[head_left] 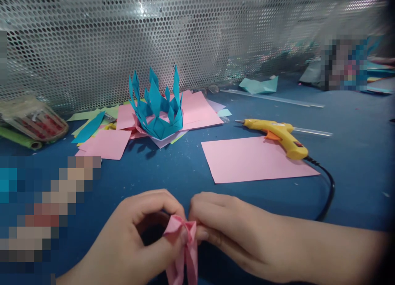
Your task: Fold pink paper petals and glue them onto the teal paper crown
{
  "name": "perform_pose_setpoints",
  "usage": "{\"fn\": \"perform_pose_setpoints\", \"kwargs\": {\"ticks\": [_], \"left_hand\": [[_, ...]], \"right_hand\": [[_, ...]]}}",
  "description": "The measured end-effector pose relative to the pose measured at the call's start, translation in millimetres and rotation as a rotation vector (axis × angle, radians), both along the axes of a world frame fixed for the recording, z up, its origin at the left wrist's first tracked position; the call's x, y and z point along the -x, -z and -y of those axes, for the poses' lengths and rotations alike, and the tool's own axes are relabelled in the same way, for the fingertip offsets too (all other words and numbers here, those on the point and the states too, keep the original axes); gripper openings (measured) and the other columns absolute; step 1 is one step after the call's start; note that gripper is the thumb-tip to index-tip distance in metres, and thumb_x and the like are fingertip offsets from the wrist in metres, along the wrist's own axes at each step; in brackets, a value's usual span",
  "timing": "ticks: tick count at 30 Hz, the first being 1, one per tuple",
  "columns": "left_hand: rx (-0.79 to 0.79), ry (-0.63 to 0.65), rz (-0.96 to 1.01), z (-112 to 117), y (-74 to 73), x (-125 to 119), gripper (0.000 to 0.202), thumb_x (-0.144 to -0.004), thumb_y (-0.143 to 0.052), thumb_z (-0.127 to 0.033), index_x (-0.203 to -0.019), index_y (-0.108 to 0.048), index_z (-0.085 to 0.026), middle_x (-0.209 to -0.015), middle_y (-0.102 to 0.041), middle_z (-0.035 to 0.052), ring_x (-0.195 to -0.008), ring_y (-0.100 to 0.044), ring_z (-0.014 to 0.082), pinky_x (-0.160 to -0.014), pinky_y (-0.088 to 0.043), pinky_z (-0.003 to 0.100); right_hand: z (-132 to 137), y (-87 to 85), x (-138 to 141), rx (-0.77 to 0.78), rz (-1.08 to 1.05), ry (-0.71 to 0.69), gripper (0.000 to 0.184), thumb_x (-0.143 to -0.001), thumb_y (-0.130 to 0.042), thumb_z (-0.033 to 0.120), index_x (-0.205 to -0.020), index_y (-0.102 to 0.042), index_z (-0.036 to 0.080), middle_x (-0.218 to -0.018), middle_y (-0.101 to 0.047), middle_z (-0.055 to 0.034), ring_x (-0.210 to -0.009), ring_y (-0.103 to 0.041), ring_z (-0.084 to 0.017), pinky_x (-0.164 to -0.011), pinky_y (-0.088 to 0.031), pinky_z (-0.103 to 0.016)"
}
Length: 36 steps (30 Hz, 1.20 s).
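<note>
Low in the middle of the head view, a piece of folded pink paper (pixel 191 256) is pinched between my two hands. My left hand (pixel 138 231) curls round its upper left side, thumb pressed on the front fold. From the right, my right hand (pixel 231 227) grips the top right edge with bent fingers and thumb. The paper's lower end runs out of the picture. Beyond my hands, a blue folded-paper crown (pixel 159 112) stands upright on pink sheets. A yellow glue gun (pixel 277 133) lies on a flat pink sheet (pixel 243 161) to the right.
A clear plastic tub (pixel 33 120) and a green roll (pixel 18 137) are at the left. Loose coloured papers (pixel 108 145) lie round the crown. A clear glue stick (pixel 277 100) rests behind the glue gun, whose black cord (pixel 330 190) curves toward me. A perforated metal panel (pixel 123 42) backs the blue table.
</note>
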<state>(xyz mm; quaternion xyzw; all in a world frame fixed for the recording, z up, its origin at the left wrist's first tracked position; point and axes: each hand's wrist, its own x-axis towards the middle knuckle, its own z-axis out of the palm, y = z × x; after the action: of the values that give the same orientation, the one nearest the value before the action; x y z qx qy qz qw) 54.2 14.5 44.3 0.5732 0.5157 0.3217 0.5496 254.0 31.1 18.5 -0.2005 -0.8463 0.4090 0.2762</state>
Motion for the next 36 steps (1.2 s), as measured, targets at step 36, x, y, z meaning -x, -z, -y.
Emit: {"fn": "perform_pose_setpoints", "kwargs": {"ticks": [36], "left_hand": [[-0.581,-0.212,-0.029,10.9,5.2,4.5,0.02,-0.068,-0.085,-0.02,-0.062,-0.07,-0.031,-0.072,-0.067,-0.0037,-0.073,-0.064,0.016,-0.068,-0.051,0.021]], "right_hand": [[1.4,-1.4,2.0,-0.135,-0.153,0.051,0.039,-0.11,-0.028,0.037,-0.084,-0.05,0.019,-0.077,-0.056,-0.0026,-0.069,-0.051,-0.012,-0.063,-0.044,-0.02]]}}
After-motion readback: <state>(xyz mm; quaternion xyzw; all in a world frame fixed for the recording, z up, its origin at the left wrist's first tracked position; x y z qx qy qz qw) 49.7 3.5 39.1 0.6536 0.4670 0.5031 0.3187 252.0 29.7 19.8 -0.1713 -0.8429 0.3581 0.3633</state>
